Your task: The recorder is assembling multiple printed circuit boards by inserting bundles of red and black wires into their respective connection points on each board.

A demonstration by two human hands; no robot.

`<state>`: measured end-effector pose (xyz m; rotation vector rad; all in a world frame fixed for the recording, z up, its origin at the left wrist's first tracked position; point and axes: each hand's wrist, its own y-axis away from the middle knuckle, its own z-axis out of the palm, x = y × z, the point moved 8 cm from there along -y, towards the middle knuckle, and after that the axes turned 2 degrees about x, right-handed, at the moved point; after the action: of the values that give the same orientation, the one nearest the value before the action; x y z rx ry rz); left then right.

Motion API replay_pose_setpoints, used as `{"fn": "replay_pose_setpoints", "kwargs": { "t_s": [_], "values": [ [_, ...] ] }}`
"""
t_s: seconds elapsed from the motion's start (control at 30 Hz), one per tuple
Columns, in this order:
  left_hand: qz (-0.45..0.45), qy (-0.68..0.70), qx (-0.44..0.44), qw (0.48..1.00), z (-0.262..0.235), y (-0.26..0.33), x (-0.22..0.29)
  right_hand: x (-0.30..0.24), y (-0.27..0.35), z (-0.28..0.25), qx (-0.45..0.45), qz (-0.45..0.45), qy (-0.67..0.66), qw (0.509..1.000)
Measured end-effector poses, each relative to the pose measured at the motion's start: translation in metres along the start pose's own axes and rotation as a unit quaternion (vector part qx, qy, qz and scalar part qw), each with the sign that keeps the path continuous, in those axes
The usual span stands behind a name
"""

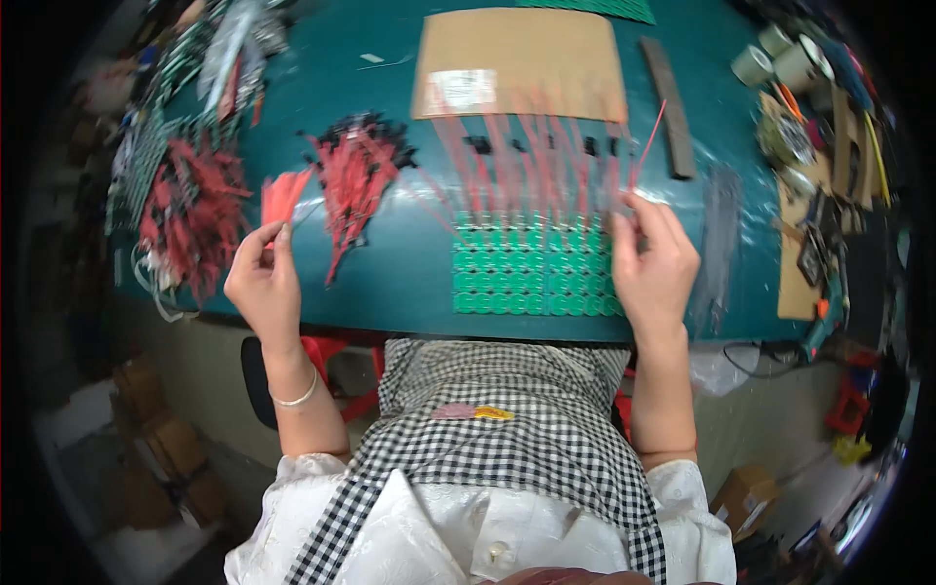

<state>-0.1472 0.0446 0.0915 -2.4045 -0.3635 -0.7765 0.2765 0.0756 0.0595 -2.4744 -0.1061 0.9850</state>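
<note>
Left hand (265,278) raised at table (390,283) edge, fingers pinched on a small bunch of red wires (283,195). Right hand (651,263) beside green panel of round pieces (531,268), fingers closed on one red wire (648,141). Beyond, cardboard sheet (522,63).

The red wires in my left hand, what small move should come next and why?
Probably bring the left hand and its bunch of red wires across to the green panel of round boards. The right hand already rests at the panel's right edge, where a row of red wires fans toward the cardboard sheet.
</note>
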Motion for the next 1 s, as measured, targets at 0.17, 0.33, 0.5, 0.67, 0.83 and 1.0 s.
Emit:
{"fn": "replay_pose_setpoints", "kwargs": {
  "t_s": [0.17, 0.33, 0.5, 0.67, 0.83, 1.0],
  "values": [
    [0.033, -0.147, -0.035, 0.988, -0.021, -0.013, -0.04, -0.015, -0.011, -0.005, 0.01, -0.025, 0.063, 0.998],
    [-0.021, -0.269, -0.055, 0.961, -0.023, -0.011, -0.063, -0.027, -0.03, -0.015, 0.072, -0.039, 0.091, 0.993],
    [0.019, -0.289, -0.067, 0.955, -0.01, -0.016, -0.094, 0.003, -0.048, -0.025, 0.129, 0.07, -0.146, 0.978],
    [-0.077, -0.263, -0.086, 0.958, -0.012, -0.016, -0.101, 0.028, -0.034, -0.035, 0.109, 0.147, -0.298, 0.937],
    [-0.064, -0.284, -0.095, 0.952, -0.014, -0.022, -0.112, 0.045, 0.014, -0.006, -0.025, 0.218, -0.322, 0.921],
    [-0.06, -0.232, -0.081, 0.967, -0.018, -0.03, -0.122, 0.055, 0.032, 0.002, -0.012, 0.192, -0.259, 0.946]
  ]
}}
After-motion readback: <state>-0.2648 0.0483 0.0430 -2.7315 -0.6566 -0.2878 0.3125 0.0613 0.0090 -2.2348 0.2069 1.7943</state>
